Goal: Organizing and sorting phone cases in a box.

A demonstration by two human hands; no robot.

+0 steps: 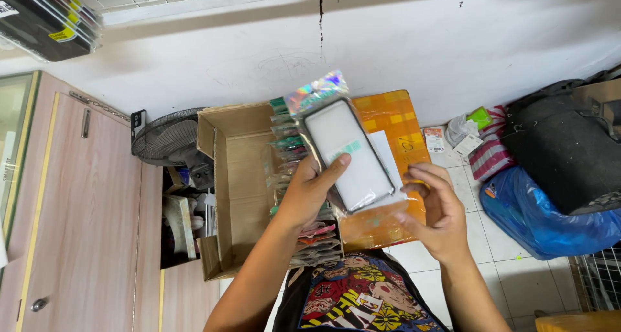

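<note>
Packaged phone case [348, 156], clear sleeve with holographic top, held at frame centre, tilted. Left hand [309, 193] closed on its lower left edge, thumb laid across front. Right hand [432, 210] open, fingers curled, just beside case's lower right corner; contact cannot be told. Cardboard box [236, 189] of stacked packets seen behind, orange parcel [394, 121] right of it.

The left hand [309, 193] covers the lower left corner of the packaged phone case [348, 154], and the case in turn hides the middle of the orange parcel [394, 121] behind it. Beside the case, the packets [288, 144] standing in the cardboard box [236, 189] overlap too tightly to tell apart. Both forearms run off the bottom edge.
</note>
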